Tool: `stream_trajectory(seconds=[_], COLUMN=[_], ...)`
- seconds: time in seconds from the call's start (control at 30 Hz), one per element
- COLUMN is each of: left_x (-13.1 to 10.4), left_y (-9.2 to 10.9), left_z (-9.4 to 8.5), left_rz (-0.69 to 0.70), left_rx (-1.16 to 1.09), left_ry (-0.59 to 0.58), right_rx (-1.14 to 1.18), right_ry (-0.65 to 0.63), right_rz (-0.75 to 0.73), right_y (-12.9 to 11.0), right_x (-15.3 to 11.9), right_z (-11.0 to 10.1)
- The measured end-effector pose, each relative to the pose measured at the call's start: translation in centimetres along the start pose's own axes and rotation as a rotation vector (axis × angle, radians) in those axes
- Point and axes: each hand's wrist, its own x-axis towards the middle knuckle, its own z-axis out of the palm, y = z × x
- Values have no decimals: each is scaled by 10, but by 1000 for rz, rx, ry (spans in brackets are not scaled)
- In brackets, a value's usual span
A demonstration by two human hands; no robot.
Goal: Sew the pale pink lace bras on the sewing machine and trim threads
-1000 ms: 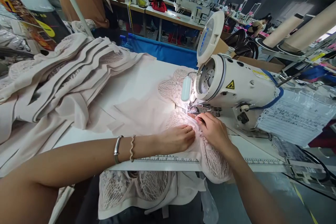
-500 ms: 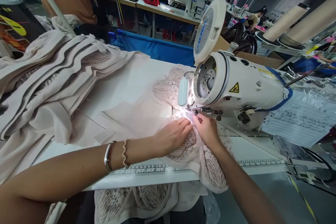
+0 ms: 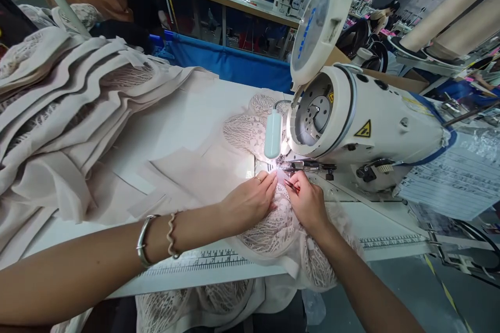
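Note:
A pale pink lace garment (image 3: 269, 231) lies under the sewing machine (image 3: 375, 119), spilling over the table's front edge. My left hand (image 3: 250, 200) is closed, its fingertips pinching the garment's edge just in front of the lit needle area. Close by on the right, my right hand (image 3: 308, 203) is closed around small thread snips (image 3: 291, 186). Their dark pointed tips aim left at the cloth, with a bit of red showing at the grip. A pale green lamp (image 3: 273, 135) shines on the spot; the needle itself is hard to make out.
A heap of beige fabric pieces (image 3: 70, 114) covers the table's left side. A printed ruler strip (image 3: 203, 263) runs along the front edge. The machine's round cover (image 3: 322, 23) stands raised. Thread cones (image 3: 437, 21) and a handwritten sheet (image 3: 449, 177) are on the right.
My hands have drawn slightly apart, and the snips' tips now show between them. The left hand has moved a little left. The camera view has also shifted.

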Motion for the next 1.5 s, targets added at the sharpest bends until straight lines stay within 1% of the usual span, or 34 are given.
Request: stream_trajectory(seconds=[0.1, 0.17, 0.27, 0.37, 0.47, 0.57, 0.67, 0.93, 1.23, 1.4, 1.5], left_x=[0, 0, 2, 4, 6, 6, 5, 4, 4, 4, 3], left_y=[-2, -3, -5, -8, -11, -13, -15, -15, -16, -17, -19], left_z=[3, 4, 1, -5, -8, -6, -4, -8, -4, -4, -3], left_rz=[50, 83, 106, 116, 105, 76, 74, 21, 32, 18, 9], left_rx=[70, 95, 76, 3, -58, -109, -121, -40, 24, 12, 2], left_ry=[0, 28, 54, 14, -30, -23, -17, -53, -66, -81, -75], right_rx=[-38, -95, -201, -254, -246, -255, -256, -269, -286, -291, -305], right_ry=[34, 72, 153, 205, 200, 152, 115, 37, 12, 28, 3], right_rz=[-94, -165, -285, -419, -489, -476, -437, -372, -359, -357, -305], right_y=[2, 2, -2, -5, -6, -5, -3, -1, 3, 1, -3], right_x=[-3, -5, -7, -6, -6, -6, -6, -6, -6, -4, -1], right_z=[4, 6, 8, 5, 2, 2, 3, 5, 8, 8, 6])
